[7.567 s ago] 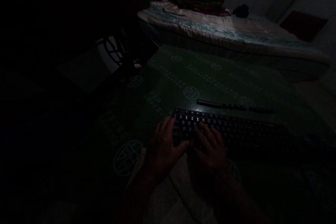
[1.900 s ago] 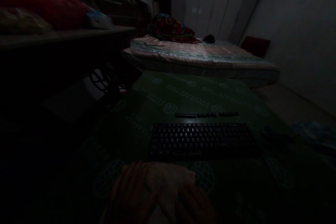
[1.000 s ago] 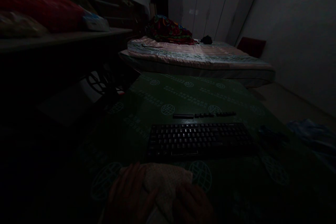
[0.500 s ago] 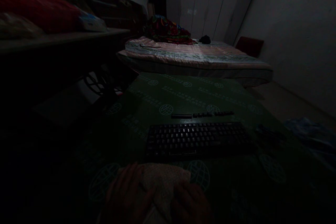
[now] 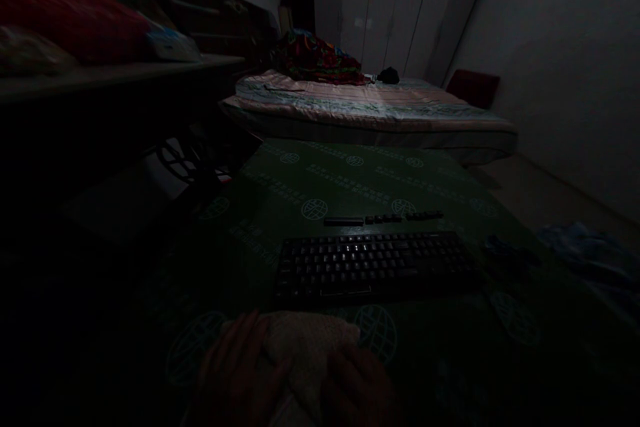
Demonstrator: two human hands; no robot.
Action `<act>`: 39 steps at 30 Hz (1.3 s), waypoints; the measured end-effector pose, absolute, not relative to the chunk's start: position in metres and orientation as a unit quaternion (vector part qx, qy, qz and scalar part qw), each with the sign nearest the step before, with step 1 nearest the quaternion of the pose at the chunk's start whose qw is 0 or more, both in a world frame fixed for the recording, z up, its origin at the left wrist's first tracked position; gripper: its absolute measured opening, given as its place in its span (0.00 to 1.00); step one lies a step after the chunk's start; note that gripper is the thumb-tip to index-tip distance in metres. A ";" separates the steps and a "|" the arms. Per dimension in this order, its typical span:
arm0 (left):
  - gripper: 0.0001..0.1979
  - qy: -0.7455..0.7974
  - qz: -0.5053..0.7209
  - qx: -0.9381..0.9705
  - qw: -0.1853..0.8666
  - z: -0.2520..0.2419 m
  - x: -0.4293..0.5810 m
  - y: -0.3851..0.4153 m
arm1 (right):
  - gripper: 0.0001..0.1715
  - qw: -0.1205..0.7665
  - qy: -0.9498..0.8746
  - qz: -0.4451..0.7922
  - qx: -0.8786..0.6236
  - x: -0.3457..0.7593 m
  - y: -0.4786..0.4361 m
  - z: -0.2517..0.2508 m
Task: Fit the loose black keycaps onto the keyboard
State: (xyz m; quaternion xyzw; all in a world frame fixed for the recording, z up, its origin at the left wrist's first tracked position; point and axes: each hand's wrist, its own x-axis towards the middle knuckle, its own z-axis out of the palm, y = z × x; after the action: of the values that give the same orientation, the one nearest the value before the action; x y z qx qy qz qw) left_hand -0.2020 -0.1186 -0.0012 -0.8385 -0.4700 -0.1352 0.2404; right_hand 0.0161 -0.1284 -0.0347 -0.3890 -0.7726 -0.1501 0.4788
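Observation:
A light, woven-looking cloth (image 5: 305,340) lies on the green board at the near edge, partly under both hands. My left hand (image 5: 240,360) rests over its left side, fingers stretched out and lying flat. At the right side my right hand (image 5: 353,380) has its fingers curled on the cloth, gripping it. Just beyond the cloth sits a black keyboard (image 5: 375,267), with an open gap in its spacebar row. Behind it a loose spacebar (image 5: 344,221) and several small keycaps (image 5: 385,218) lie in a line. The dim light hides finger details.
The green printed board (image 5: 280,193) serves as the tabletop. A dark tangled item (image 5: 507,250) lies right of the keyboard. Beyond the board stands a bed (image 5: 380,103) with a patterned blanket (image 5: 320,60). To the left, a shelf (image 5: 125,77) holds a red bag (image 5: 75,17).
The cloth between my hands has bunched slightly near my left thumb. Both hands stay in about the same place, and the view has shifted a little.

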 end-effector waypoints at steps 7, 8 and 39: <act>0.15 -0.559 -0.231 -0.788 0.118 0.006 -0.194 -0.113 | 0.14 0.470 -0.762 -0.080 -0.437 0.018 -0.131 -0.023; 0.16 -0.590 -0.277 -0.750 0.108 0.011 -0.190 -0.109 | 0.15 0.470 -0.763 -0.063 -0.439 0.020 -0.130 -0.017; 0.13 -0.661 -0.620 -0.331 -0.264 0.035 -0.138 0.041 | 0.12 -0.070 -0.842 0.052 -0.532 0.059 0.122 0.051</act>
State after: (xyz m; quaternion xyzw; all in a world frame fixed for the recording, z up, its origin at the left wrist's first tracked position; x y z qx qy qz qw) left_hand -0.1377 0.0409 0.0352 -0.3312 -0.6608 -0.6198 -0.2639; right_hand 0.0590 0.1221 0.0506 -0.5319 -0.8423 0.0518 -0.0703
